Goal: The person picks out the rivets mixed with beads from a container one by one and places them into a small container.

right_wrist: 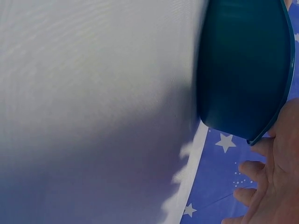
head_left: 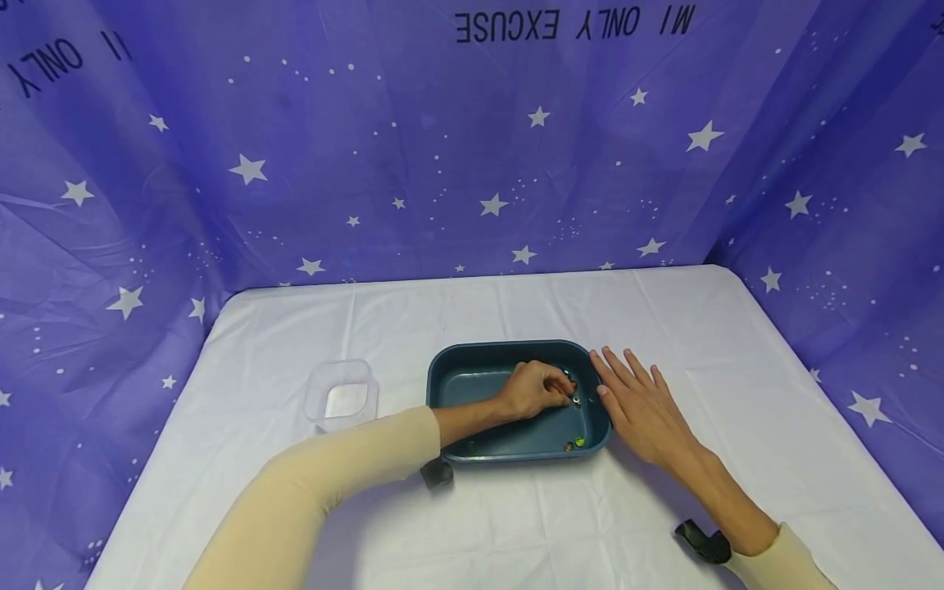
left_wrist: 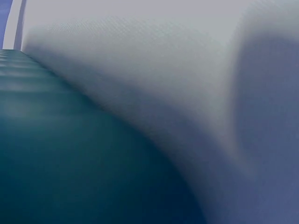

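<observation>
R hand point(head_left: 643, 408) flat by tray point(head_left: 516, 451), L hand point(head_left: 534, 388) maybe pinching

Smooth, seemingly plastic teal tray point(head_left: 450, 369), clear plastic container point(head_left: 342, 397), matt white tablecloth point(head_left: 737, 393), star-printed purple fabric backdrop point(head_left: 369, 147).

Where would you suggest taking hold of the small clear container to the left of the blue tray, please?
Probably from above, by two opposite outer sides of the clear container. It sits upright and alone on the white cloth, with free space all round, and its squarish, round-cornered walls offer flat faces to pinch. The left hand is closer, but it is inside the blue tray; the right hand lies flat beside it.
</observation>
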{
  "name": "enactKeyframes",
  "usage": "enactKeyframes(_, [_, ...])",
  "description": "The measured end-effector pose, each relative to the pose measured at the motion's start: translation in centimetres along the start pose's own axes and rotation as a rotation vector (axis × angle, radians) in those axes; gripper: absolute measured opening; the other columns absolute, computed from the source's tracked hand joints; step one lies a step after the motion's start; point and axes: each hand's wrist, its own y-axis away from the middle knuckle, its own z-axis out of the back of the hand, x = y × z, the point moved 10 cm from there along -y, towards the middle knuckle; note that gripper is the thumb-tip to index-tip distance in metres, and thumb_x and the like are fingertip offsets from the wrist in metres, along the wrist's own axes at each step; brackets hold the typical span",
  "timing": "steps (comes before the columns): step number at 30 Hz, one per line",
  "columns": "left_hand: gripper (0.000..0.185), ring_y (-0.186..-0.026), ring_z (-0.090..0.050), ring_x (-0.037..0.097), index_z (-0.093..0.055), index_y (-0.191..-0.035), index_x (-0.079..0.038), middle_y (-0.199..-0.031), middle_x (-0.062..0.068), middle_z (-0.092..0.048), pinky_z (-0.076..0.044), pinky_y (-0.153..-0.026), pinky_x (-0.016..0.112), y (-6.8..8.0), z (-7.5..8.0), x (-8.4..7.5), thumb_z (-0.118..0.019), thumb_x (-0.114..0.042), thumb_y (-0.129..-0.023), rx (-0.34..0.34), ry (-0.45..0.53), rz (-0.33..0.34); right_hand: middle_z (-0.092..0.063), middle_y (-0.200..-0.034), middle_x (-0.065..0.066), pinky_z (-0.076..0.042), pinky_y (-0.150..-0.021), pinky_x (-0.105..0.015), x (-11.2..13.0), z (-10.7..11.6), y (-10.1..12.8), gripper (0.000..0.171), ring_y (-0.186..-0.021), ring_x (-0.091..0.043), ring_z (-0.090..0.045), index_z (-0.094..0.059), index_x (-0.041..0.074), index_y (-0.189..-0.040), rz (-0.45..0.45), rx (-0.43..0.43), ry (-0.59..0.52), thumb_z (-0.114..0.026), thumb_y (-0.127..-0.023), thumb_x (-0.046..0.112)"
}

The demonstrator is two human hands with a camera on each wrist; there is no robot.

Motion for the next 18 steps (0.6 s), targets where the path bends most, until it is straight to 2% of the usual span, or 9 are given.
enactKeyframes(9, [0.008,-0.07,-0.063,-0.003,-0.078,-0.089,-0.004,-0.083,0.001,-0.075,-0.048,-0.067,0.012,-0.01,-0.2,-0.03,-0.081,-0.003,-0.083,-0.017,-0.044,-0.013,-0.031,-0.16,-0.014,-0.016,-0.108,-0.072,-0.09,-0.19,0.01,0.052,-0.148,-0.041,-0.017,-0.031,0.014,-0.158,0.002,0.0,-0.004,-0.034,-0.11,0.034])
enactKeyframes(18, [0.011,-0.074,-0.065,-0.001,-0.077,-0.093,-0.005,-0.085,0.0,-0.074,-0.048,-0.069,0.011,-0.02,-0.69,-0.22,-0.081,-0.004,-0.084,0.005,-0.074,-0.02,-0.031,-0.159,-0.014,-0.016,-0.108,-0.071,-0.11,-0.17,-0.05,0.052,-0.147,-0.042,-0.018,-0.03,0.015,-0.158,0.003,-0.005,-0.01,-0.033,-0.11,0.034])
